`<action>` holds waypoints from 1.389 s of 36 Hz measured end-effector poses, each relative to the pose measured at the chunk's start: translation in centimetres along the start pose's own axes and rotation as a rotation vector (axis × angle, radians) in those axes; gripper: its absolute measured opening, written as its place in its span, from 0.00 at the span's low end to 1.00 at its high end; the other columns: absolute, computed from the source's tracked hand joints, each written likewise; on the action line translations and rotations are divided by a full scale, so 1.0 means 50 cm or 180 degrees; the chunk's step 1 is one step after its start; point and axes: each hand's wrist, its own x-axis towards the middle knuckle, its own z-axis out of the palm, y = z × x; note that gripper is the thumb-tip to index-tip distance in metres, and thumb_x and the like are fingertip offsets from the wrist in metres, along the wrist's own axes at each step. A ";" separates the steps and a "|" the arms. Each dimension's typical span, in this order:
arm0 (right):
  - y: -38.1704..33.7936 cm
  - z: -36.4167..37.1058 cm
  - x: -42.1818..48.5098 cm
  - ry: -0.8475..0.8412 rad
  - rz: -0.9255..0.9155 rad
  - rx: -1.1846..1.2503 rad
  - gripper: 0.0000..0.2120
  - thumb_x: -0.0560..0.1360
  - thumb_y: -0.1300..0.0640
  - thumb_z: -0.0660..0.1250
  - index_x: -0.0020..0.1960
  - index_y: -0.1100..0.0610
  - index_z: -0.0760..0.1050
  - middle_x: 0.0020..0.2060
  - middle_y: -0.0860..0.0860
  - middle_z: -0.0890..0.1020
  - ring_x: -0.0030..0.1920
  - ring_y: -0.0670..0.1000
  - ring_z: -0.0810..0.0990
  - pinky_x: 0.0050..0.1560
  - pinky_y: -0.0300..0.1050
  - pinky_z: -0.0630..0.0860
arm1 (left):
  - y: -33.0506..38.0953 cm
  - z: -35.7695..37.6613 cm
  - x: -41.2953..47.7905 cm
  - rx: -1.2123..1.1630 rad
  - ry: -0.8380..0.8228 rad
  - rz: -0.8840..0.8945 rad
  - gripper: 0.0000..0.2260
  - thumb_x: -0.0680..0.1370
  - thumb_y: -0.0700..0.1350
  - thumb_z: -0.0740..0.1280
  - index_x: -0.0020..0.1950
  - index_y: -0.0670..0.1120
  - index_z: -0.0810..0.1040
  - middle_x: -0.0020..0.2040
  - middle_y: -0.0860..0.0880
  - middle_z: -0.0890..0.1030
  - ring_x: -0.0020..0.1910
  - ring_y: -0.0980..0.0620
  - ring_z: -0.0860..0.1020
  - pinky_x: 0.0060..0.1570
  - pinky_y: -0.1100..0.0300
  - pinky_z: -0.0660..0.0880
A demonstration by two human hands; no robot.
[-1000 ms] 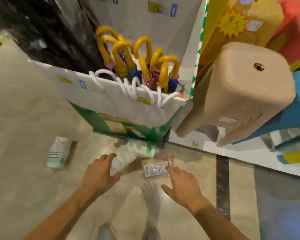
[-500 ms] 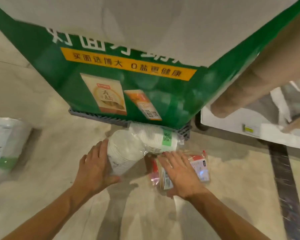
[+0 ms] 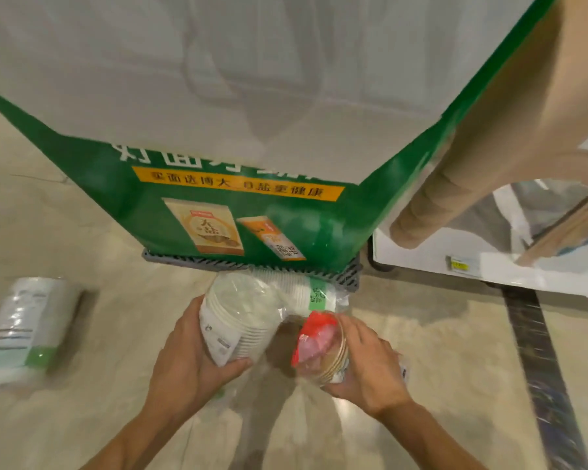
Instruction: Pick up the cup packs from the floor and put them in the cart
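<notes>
Hands both full by the green stand [image 3: 116, 184]: left hand [image 3: 187, 361] curls round the white cup pack [image 3: 238, 320], right hand [image 3: 367, 361] round the brown cup pack [image 3: 323, 347]; spare pack [image 3: 28, 330] lies well left, nearer the left hand.

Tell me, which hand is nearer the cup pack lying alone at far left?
Left. The left hand is right of that cup pack; the right hand lies farther right.
</notes>
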 end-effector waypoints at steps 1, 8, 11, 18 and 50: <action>-0.014 -0.040 -0.029 0.0136 0.0114 0.0234 0.56 0.60 0.25 0.73 0.79 0.42 0.53 0.73 0.39 0.66 0.73 0.46 0.68 0.71 0.50 0.69 | 0.038 -0.023 -0.017 0.0024 -0.0024 -0.0016 0.51 0.54 0.64 0.82 0.71 0.62 0.60 0.65 0.58 0.75 0.62 0.53 0.75 0.58 0.46 0.77; -0.122 -0.423 -0.271 0.0924 0.0711 0.1996 0.48 0.54 0.35 0.84 0.69 0.35 0.65 0.60 0.34 0.75 0.63 0.39 0.75 0.63 0.43 0.75 | 0.380 -0.216 -0.150 -0.0184 -0.0073 0.0046 0.52 0.56 0.60 0.84 0.73 0.59 0.59 0.65 0.58 0.73 0.63 0.53 0.74 0.56 0.52 0.74; -0.167 -0.614 -0.392 0.1128 0.0961 0.2564 0.45 0.55 0.46 0.87 0.64 0.36 0.66 0.58 0.35 0.77 0.57 0.31 0.75 0.53 0.26 0.71 | 0.559 -0.309 -0.217 -0.0491 -0.0122 0.0066 0.53 0.56 0.60 0.83 0.74 0.61 0.57 0.67 0.56 0.74 0.64 0.52 0.74 0.58 0.52 0.73; -0.236 -0.998 -0.677 0.1870 0.1379 0.2956 0.52 0.46 0.40 0.83 0.67 0.38 0.65 0.60 0.41 0.79 0.60 0.46 0.80 0.63 0.47 0.76 | 0.979 -0.479 -0.353 -0.0893 -0.0349 0.0543 0.55 0.58 0.55 0.84 0.76 0.58 0.54 0.68 0.53 0.73 0.65 0.50 0.73 0.63 0.51 0.72; -0.223 -1.166 -1.892 0.5619 0.3089 0.2699 0.44 0.58 0.48 0.88 0.67 0.46 0.67 0.58 0.42 0.80 0.55 0.39 0.81 0.56 0.40 0.77 | 1.715 -0.226 -1.234 -0.0972 -0.2832 0.3330 0.50 0.56 0.59 0.84 0.70 0.54 0.62 0.66 0.50 0.76 0.64 0.48 0.76 0.64 0.50 0.73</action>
